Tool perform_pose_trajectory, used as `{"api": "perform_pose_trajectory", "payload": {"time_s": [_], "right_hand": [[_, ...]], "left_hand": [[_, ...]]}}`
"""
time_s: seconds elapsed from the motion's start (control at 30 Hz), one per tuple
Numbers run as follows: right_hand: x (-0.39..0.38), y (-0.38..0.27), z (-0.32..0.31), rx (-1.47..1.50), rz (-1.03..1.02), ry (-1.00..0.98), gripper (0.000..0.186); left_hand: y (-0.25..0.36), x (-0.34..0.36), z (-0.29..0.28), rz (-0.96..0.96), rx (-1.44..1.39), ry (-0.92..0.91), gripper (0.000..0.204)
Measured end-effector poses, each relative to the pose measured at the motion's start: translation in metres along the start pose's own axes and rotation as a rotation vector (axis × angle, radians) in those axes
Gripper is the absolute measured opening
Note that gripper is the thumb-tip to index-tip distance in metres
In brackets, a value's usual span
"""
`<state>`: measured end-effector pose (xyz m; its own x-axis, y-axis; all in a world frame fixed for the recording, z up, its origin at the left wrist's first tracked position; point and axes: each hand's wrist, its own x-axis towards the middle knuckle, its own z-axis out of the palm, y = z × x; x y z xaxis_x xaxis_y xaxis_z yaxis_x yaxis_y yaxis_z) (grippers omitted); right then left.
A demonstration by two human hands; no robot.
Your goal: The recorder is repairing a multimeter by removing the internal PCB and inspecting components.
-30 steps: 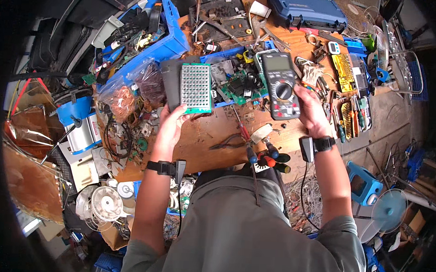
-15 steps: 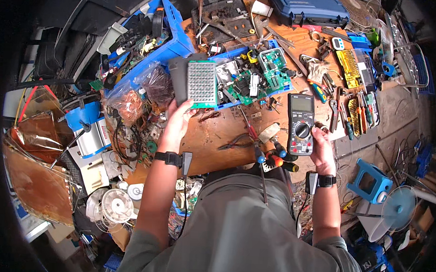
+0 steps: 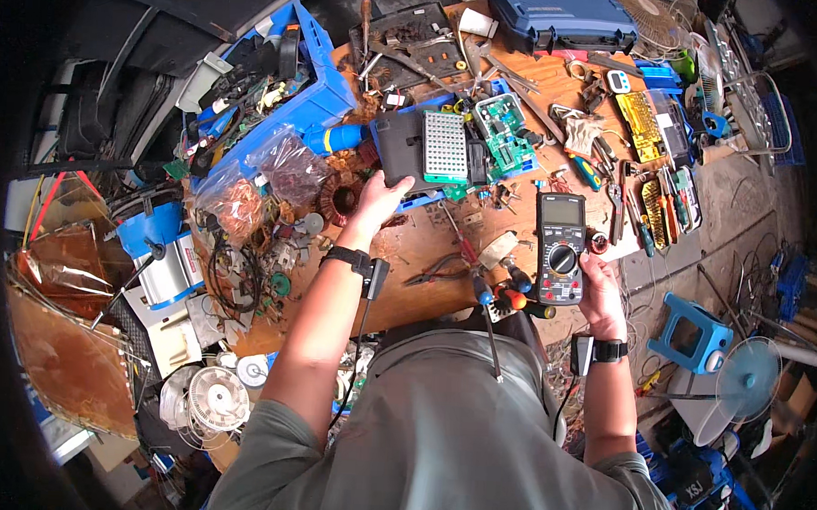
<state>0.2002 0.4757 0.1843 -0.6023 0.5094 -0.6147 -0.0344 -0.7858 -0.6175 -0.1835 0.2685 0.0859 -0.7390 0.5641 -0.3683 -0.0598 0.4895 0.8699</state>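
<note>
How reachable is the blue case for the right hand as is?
Probably not: the right hand holds the multimeter, and the blue case sits at the far side of the bench, with loose tools in between.

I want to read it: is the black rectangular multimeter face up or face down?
Face up: the black rectangular multimeter shows its grey screen and round dial.

digital multimeter (image 3: 561,250) bore white markings, too small to read | blue hard case (image 3: 564,23) bore faint lettering | silver-blue canister (image 3: 160,268) bore red label (image 3: 190,264) | lower-right blue-black item (image 3: 704,479) bore white capitals
</note>
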Motion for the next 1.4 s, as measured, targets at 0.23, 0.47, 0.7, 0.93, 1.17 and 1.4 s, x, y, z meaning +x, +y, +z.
{"api": "perform_pose_trajectory", "payload": {"time_s": [0.23,0.47,0.7,0.93,1.17,1.4], "right_hand": [[0.0,0.006,0.007,-0.003,-0.045,-0.039,0.011],[-0.016,-0.014,0.092,-0.474,-0.168,-0.15,0.019],[-0.033,-0.024,0.157,-1.407,-0.506,-0.564,0.035],[-0.012,-0.076,0.043,-1.053,-0.448,-0.332,0.039],[0.08,-0.03,-0.057,-2.172,-0.422,0.079,0.021],[0.155,-0.009,-0.051,-2.365,-0.004,0.017,0.027]], "left_hand": [[0.037,-0.034,-0.019,-0.141,-0.057,-0.107,0.046],[0.066,-0.115,-0.005,0.154,-0.118,-0.214,0.056],[0.124,-0.172,0.046,-0.108,-0.762,-0.461,0.039],[0.109,-0.155,0.05,-0.224,-1.128,-0.591,0.057],[0.114,-0.149,0.028,-0.201,-1.104,-0.609,0.104],[0.166,-0.153,0.037,-0.107,-1.073,-0.586,0.112]]}}
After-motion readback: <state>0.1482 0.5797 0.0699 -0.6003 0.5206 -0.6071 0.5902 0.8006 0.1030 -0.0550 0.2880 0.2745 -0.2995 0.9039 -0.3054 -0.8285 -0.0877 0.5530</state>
